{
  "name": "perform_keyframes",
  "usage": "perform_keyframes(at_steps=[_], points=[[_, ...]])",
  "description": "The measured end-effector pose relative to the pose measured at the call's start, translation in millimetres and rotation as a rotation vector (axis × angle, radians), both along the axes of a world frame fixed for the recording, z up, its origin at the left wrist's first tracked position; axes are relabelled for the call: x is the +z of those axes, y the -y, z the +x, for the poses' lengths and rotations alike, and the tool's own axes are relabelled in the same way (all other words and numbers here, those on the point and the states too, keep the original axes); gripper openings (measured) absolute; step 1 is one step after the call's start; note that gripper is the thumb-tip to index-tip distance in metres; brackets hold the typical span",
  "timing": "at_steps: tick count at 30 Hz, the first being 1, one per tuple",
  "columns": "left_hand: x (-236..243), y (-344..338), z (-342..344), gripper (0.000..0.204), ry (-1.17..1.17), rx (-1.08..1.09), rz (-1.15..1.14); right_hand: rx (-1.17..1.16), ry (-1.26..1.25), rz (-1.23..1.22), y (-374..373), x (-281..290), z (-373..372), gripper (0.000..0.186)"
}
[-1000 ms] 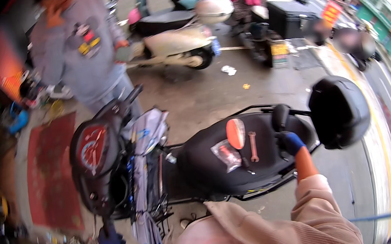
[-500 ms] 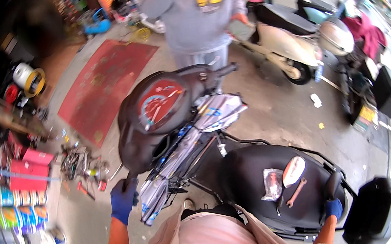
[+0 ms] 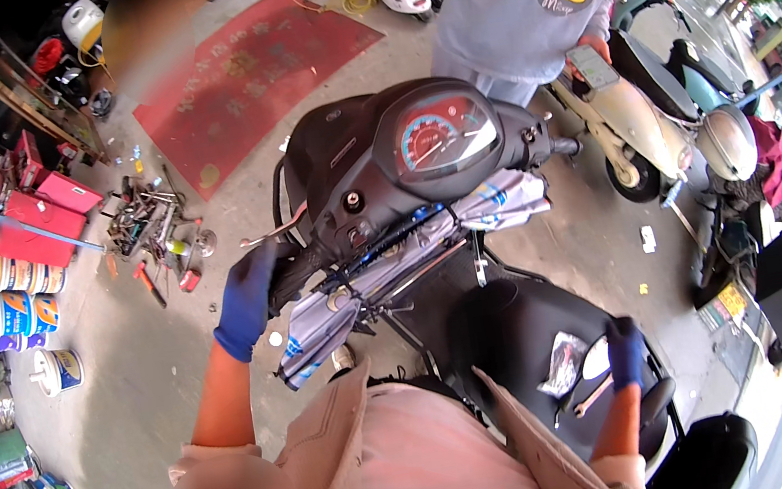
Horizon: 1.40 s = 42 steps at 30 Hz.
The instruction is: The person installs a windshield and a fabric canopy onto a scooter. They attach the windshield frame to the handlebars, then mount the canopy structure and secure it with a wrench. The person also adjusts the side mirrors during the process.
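My left hand (image 3: 248, 301), in a blue glove, is wrapped round the left handlebar grip (image 3: 293, 277) of a black scooter. The handlebar, with its round-cornered dashboard (image 3: 444, 138), is turned to the right. A folded grey patterned umbrella (image 3: 395, 269) is lashed behind the handlebar. My right hand (image 3: 627, 353), also blue-gloved, is over the right side of the black seat (image 3: 495, 330), beside a rear-view mirror (image 3: 595, 362); its fingers are too small to make out. An open-end wrench (image 3: 593, 397) and a clear plastic bag of parts (image 3: 561, 363) lie near the mirror.
A person (image 3: 527, 1) in a grey sweatshirt stands ahead, holding a phone (image 3: 593, 65). Parked scooters (image 3: 632, 132) line the right. Tools (image 3: 150, 220), a red toolbox (image 3: 40, 231) and stacked buckets (image 3: 5, 302) stand at left, near a red mat (image 3: 256, 82). A black top box (image 3: 711, 460) sits behind the seat.
My right hand has moved from the seat's rear forward to beside the mirror. The handlebar has turned further right, with my left hand still on its grip. My view has shifted.
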<state>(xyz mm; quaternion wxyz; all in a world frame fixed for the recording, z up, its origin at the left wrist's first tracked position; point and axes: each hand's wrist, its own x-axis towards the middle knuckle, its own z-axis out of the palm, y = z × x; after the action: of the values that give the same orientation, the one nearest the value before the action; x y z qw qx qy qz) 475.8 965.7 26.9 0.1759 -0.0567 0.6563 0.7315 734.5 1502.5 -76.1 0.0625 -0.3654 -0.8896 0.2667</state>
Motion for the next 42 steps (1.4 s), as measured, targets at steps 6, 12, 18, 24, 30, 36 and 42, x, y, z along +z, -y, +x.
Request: perform_keyframes(at_steps=[6,12,18,24,30,36,42], points=[[-167,116,15,0.037,0.162,0.165,-0.171,0.475,-0.08,0.036,136,-80,-47,0.016],[-336,297,205,0.028,1.0,0.214,-0.303,0.387,0.268,-0.215,234,-86,-71,0.026],[-297,319,238,0.03,1.131,0.061,-0.478,0.461,0.379,-0.248,241,-120,-111,0.024],[-204,260,155,0.035,0.873,0.226,-0.566,0.591,0.414,-0.129,273,-228,-193,0.024],[-139,253,172,0.036,0.913,0.199,-0.787,0.756,0.707,-0.314,304,-293,-234,0.034],[-108,186,177,0.039,0.829,-0.223,-1.023,0.673,0.602,-0.366,298,-294,-210,0.029],[-142,126,130,0.032,0.898,-0.091,-0.871,0.657,0.522,-0.334,310,-323,-186,0.025]])
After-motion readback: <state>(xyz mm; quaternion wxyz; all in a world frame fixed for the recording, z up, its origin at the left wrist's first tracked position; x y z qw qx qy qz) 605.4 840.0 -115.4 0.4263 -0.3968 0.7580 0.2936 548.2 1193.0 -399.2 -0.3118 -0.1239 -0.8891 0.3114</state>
